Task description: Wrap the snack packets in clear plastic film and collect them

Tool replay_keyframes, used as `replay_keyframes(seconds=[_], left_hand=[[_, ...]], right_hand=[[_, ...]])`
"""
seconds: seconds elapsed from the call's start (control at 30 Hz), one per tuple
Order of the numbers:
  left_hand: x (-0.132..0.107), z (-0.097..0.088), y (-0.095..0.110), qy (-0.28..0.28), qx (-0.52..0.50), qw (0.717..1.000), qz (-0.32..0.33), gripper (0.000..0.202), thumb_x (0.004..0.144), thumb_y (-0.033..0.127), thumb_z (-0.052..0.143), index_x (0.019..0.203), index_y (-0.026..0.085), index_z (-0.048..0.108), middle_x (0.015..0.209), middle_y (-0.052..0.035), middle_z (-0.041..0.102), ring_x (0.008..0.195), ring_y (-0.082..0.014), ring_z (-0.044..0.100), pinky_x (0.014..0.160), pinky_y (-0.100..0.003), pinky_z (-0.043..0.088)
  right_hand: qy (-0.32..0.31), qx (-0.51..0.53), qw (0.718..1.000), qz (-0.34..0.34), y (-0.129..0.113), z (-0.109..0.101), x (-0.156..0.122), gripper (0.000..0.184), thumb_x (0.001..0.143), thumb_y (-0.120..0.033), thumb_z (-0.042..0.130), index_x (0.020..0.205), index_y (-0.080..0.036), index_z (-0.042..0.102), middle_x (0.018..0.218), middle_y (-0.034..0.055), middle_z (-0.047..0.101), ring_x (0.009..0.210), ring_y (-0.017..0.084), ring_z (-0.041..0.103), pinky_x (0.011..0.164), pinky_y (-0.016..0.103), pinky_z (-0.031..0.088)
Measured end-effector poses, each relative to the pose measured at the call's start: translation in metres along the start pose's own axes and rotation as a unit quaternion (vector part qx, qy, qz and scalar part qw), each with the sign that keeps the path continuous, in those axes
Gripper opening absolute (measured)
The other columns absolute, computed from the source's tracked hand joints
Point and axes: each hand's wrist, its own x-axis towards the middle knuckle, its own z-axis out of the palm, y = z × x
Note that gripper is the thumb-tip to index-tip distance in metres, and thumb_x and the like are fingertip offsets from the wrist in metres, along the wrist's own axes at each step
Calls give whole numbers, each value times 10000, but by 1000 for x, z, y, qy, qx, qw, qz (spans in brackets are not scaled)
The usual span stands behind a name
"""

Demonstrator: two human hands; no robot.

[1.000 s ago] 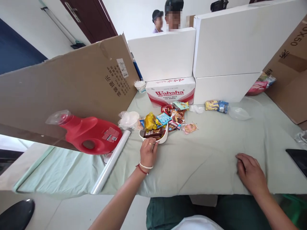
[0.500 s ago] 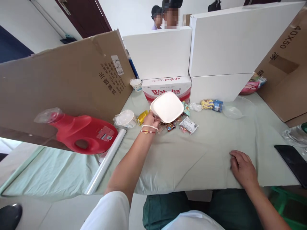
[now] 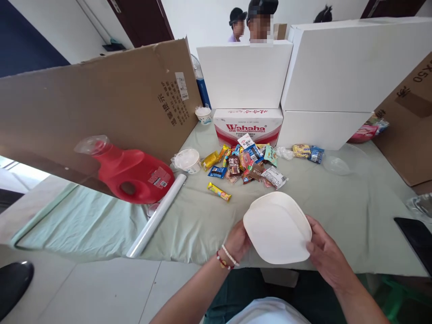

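A white, rounded-square shallow plate (image 3: 278, 229) is held near the front edge of the table, bare inside. My left hand (image 3: 239, 240) grips its left rim, fingers partly hidden beneath it. On the opposite rim my right hand (image 3: 326, 249) is closed, thumb on top. Beyond the plate lies a pile of wrapped snacks, among them a brown cocoa packet (image 3: 234, 165), a blue packet (image 3: 217, 172) and a silver-white packet (image 3: 275, 177). A yellow stick-shaped packet (image 3: 219, 191) lies apart, closer to me.
A red jug (image 3: 135, 175) lies on its side at left beside a clear film roll (image 3: 158, 213). A paper bowl (image 3: 188, 160) stands left of the snacks. White boxes (image 3: 245, 76) wall the back, with people behind. A black phone (image 3: 413, 240) lies at far right.
The plate has come from over the snacks toward me, uncovering the pile. My right hand has left the tablecloth and taken hold of the plate's right rim. The view has shifted somewhat.
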Motion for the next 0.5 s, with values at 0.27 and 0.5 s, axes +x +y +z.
replay_keyframes(seconds=[0.27, 0.5], left_hand=[[50, -94, 170, 420, 554, 620, 364, 279, 887, 261, 640, 1147, 159, 646, 1276, -172, 639, 1275, -316, 568, 1117, -505, 418], [110, -133, 249, 331, 668, 600, 291, 334, 860, 297, 634, 1043, 20, 678, 1183, -166, 734, 1380, -271, 521, 1201, -478, 323]], right_hand=[[192, -9, 981, 11, -4, -36, -24, 773, 560, -458, 972, 1231, -268, 637, 920, 57, 780, 812, 258, 732, 690, 317, 615], [320, -101, 942, -33, 5, -60, -63, 632, 647, -504, 912, 1162, -262, 637, 950, 44, 776, 822, 242, 725, 724, 316, 628]])
